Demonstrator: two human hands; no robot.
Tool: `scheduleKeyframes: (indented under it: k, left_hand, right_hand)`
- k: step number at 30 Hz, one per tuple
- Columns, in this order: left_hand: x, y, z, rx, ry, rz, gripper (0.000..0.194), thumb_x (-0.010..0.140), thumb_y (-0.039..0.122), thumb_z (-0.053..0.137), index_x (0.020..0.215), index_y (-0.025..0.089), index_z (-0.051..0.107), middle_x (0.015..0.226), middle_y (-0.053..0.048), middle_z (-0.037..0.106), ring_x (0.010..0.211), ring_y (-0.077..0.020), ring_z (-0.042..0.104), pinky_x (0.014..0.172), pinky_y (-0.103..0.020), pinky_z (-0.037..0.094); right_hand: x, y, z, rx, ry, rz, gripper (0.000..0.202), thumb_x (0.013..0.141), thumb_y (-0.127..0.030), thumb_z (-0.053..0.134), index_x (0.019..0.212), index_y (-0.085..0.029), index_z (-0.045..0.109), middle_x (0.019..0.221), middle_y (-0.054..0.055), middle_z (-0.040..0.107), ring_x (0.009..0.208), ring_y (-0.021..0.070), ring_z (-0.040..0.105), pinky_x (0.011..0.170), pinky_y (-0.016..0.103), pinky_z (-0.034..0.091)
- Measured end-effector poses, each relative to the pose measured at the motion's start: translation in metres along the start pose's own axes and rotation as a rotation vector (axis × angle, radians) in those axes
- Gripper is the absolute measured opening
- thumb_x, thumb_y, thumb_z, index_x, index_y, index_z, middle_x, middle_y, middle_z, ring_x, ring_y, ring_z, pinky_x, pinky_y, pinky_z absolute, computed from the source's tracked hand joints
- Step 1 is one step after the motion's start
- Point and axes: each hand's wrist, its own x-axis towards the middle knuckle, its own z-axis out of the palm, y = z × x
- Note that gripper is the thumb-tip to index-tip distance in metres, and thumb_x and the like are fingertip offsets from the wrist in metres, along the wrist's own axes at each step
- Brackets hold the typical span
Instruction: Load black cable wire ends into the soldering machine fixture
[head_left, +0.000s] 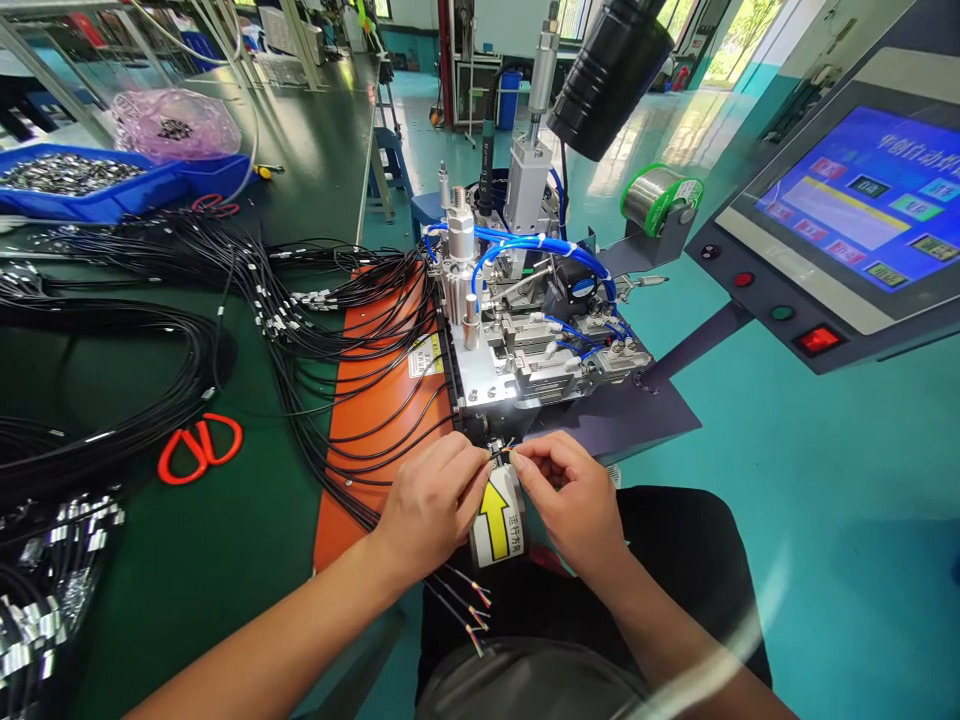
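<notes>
My left hand (435, 495) is closed in a pinch on the end of a black cable at the front of a metal bench machine (487, 370). Opposite it, my right hand (574, 500) pinches the cable's thin wire ends, which are too small to see clearly. Both sets of fingertips nearly meet just above a grey cylinder (480, 550) bearing a yellow arrow label (495, 515). Below my left wrist hang several cable ends with stripped coloured wires (476, 610). More black cables (390, 400) lie across an orange board (360, 420) left of the machine.
Orange-handled scissors (199, 450) lie on the green table (225, 540) near coiled black cables (150, 330). Blue trays (112, 205) of small metal parts stand at the back left. A control screen (862, 200) juts in at the right, near a solder spool (660, 200).
</notes>
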Motion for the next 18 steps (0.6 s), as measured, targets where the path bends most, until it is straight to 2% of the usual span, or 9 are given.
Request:
scheduleKeyframes:
  k: [4,6,8,10,14,15,18]
  left_hand:
    - [0.000,0.000,-0.001,-0.019,-0.002,0.011,0.020,0.097,0.024,0.049,0.106,0.018,0.066,0.079,-0.004,0.057,0.074,-0.0157,0.054,0.069,-0.028,0.046]
    - [0.000,0.001,-0.001,-0.039,-0.018,0.009,0.020,0.098,0.024,0.048,0.103,0.017,0.066,0.080,-0.004,0.058,0.074,-0.0154,0.055,0.069,-0.028,0.046]
    - [0.000,0.001,-0.002,-0.067,-0.021,-0.013,0.019,0.098,0.024,0.048,0.097,0.017,0.065,0.080,-0.004,0.060,0.074,-0.0153,0.056,0.069,-0.028,0.047]
    - [0.001,0.001,-0.002,-0.084,-0.009,-0.036,0.018,0.097,0.024,0.048,0.095,0.017,0.064,0.081,-0.004,0.061,0.074,-0.0153,0.056,0.069,-0.028,0.047]
    - [0.001,0.001,-0.002,-0.104,-0.004,-0.039,0.016,0.097,0.024,0.049,0.096,0.017,0.064,0.082,-0.004,0.060,0.075,-0.0159,0.056,0.069,-0.029,0.047]
    - [0.002,0.001,-0.002,-0.108,-0.001,-0.038,0.016,0.096,0.023,0.050,0.096,0.016,0.064,0.081,-0.004,0.060,0.075,-0.0160,0.056,0.069,-0.029,0.046]
    - [0.002,0.001,-0.002,-0.113,0.002,-0.036,0.016,0.096,0.022,0.049,0.097,0.016,0.064,0.082,-0.005,0.060,0.075,-0.0161,0.056,0.069,-0.029,0.046]
  right_hand:
    - [0.000,0.008,0.001,-0.151,-0.032,-0.261,0.016,0.095,-0.021,0.053,0.097,-0.020,0.069,0.091,0.006,0.065,0.081,0.0173,0.062,0.072,0.030,0.051]
    - [0.001,0.013,0.001,-0.238,-0.104,-0.400,0.019,0.096,-0.020,0.049,0.100,-0.020,0.068,0.094,0.009,0.066,0.086,0.0194,0.062,0.078,0.033,0.051]
    - [-0.001,0.015,0.000,-0.271,-0.167,-0.462,0.021,0.097,-0.020,0.047,0.099,-0.020,0.069,0.093,0.009,0.066,0.085,0.0193,0.062,0.077,0.033,0.051]
    - [-0.004,0.013,-0.003,-0.216,-0.136,-0.414,0.019,0.096,-0.020,0.049,0.098,-0.021,0.068,0.090,0.007,0.066,0.083,0.0184,0.062,0.075,0.031,0.052]
    - [-0.007,0.006,-0.012,-0.026,0.079,-0.113,0.011,0.092,-0.027,0.058,0.088,-0.022,0.067,0.087,0.004,0.065,0.076,0.0170,0.061,0.067,0.028,0.050]
    - [-0.006,0.005,-0.013,0.025,0.081,-0.029,0.012,0.091,-0.029,0.059,0.087,-0.022,0.068,0.085,0.004,0.065,0.074,0.0165,0.060,0.064,0.027,0.049]
    - [0.000,0.008,-0.012,0.202,-0.032,0.181,0.021,0.091,-0.038,0.060,0.093,-0.020,0.070,0.073,0.001,0.062,0.061,0.0137,0.055,0.054,0.025,0.044]
